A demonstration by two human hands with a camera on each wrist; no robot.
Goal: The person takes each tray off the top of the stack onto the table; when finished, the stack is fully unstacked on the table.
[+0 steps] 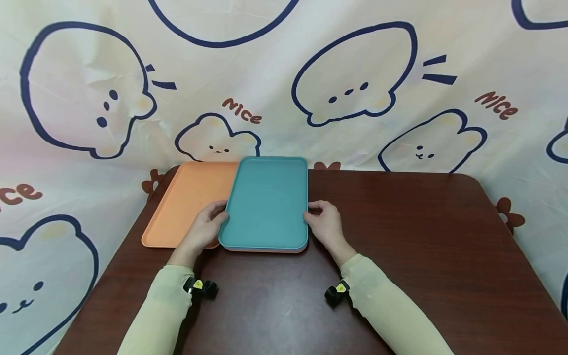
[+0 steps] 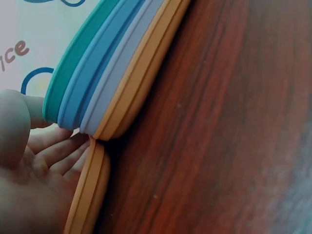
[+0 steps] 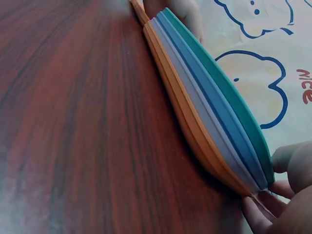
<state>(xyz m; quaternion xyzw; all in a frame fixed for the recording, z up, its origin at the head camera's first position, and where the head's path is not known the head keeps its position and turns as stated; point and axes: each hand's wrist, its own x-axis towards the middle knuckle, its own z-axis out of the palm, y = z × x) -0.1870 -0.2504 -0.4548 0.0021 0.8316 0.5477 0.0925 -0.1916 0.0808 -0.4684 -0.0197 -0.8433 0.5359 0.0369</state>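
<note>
A stack of rectangular trays lies in the middle of the head view, with a teal tray (image 1: 269,202) on top. Its edges show a blue tray (image 2: 90,83), a lavender tray (image 2: 117,73) and an orange tray (image 2: 141,73) below. My left hand (image 1: 207,223) grips the stack's left side, its thumb at the teal rim and fingertips at the edges beneath. On the right side, my right hand (image 1: 326,224) holds the stack likewise, thumb at the teal edge, fingers lower. A separate orange tray (image 1: 188,204) lies at the left, partly hidden behind the stack and left hand.
The trays lie on a dark brown wooden table (image 1: 421,256), toward its far left. A white cloth (image 1: 350,143) printed with cartoon animals hangs behind and at the sides. Small black wrist devices, the left device (image 1: 201,287) and right device (image 1: 336,293), sit by the sleeves.
</note>
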